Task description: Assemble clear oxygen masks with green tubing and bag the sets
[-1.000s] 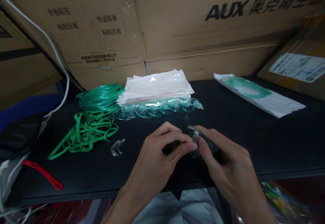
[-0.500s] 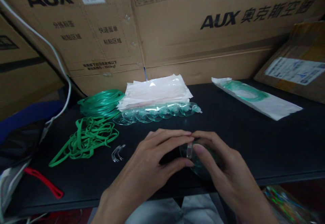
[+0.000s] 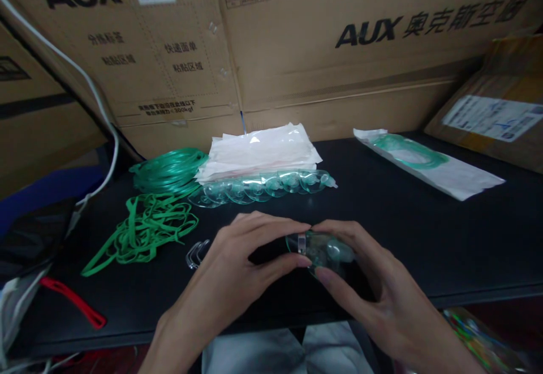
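Observation:
Both hands hold one clear green plastic mask [image 3: 326,249] just above the black table [image 3: 424,221], near its front edge. My left hand [image 3: 237,272] pinches the mask's left end, where a small clear clip sits, between thumb and fingertips. My right hand [image 3: 373,289] wraps round the mask's right side from above and below. Two small clear clips [image 3: 195,253] lie on the table just left of my left hand.
A row of nested clear green masks [image 3: 263,184] lies before a stack of white pouches [image 3: 258,147]. Coiled green tubing [image 3: 167,171] and loose green straps [image 3: 144,227] are at the left. A packed pouch [image 3: 428,164] lies at the right. Cardboard boxes [image 3: 297,51] stand behind.
The mask has turned in my hands and its green body now shows between them. Both hands shifted slightly left and lower. The view tilted up a little since the earliest frame.

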`<action>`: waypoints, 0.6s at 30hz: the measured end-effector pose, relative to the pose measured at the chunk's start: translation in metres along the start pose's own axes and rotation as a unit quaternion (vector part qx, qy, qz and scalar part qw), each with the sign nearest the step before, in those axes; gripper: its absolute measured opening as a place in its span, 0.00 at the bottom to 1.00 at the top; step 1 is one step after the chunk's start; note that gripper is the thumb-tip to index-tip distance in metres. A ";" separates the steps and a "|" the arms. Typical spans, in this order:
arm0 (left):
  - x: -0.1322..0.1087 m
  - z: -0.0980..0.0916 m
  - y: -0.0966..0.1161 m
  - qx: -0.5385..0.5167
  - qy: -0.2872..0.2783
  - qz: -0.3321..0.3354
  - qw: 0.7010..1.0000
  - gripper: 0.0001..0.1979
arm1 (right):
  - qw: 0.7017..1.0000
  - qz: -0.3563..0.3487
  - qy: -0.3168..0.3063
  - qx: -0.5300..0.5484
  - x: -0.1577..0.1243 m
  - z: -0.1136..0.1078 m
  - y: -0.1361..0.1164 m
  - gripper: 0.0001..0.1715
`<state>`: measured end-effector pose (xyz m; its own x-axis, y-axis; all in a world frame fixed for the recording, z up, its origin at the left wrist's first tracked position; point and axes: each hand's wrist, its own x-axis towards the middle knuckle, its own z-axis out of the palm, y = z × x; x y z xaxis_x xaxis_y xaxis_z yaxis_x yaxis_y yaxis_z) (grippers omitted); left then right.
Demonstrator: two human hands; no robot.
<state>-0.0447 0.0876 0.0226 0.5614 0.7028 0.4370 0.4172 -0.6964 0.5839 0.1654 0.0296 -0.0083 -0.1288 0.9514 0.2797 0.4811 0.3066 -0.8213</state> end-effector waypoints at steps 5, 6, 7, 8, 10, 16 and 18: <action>0.001 0.000 -0.001 -0.003 0.004 0.035 0.999 0.17 | 1.000 0.014 0.001 0.018 0.002 0.000 0.002 0.16; 0.001 0.000 -0.001 -0.001 0.002 0.039 0.999 0.17 | 1.000 0.015 0.004 0.016 0.003 0.000 0.001 0.16; 0.001 0.000 -0.001 0.003 0.000 0.043 0.999 0.17 | 1.000 0.016 0.007 0.015 0.003 0.000 0.001 0.15; 0.001 0.001 -0.001 0.009 -0.003 0.048 0.999 0.17 | 1.000 0.016 0.008 0.015 0.004 0.000 0.001 0.14; 0.000 0.002 0.000 0.020 -0.007 0.055 0.998 0.17 | 1.000 0.015 0.005 0.018 0.005 -0.001 0.000 0.12; -0.002 -0.007 -0.001 -0.020 0.018 -0.005 1.000 0.18 | 1.000 -0.009 0.015 -0.014 0.007 0.000 0.000 0.10; -0.004 -0.019 -0.003 -0.013 0.076 -0.033 0.996 0.18 | 1.000 -0.013 0.019 -0.021 0.008 0.000 0.000 0.10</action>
<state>-0.0621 0.0895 0.0325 0.4181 0.7620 0.4946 0.4293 -0.6456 0.6316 0.1646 0.0371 -0.0064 -0.1092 0.9415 0.3189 0.5147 0.3281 -0.7921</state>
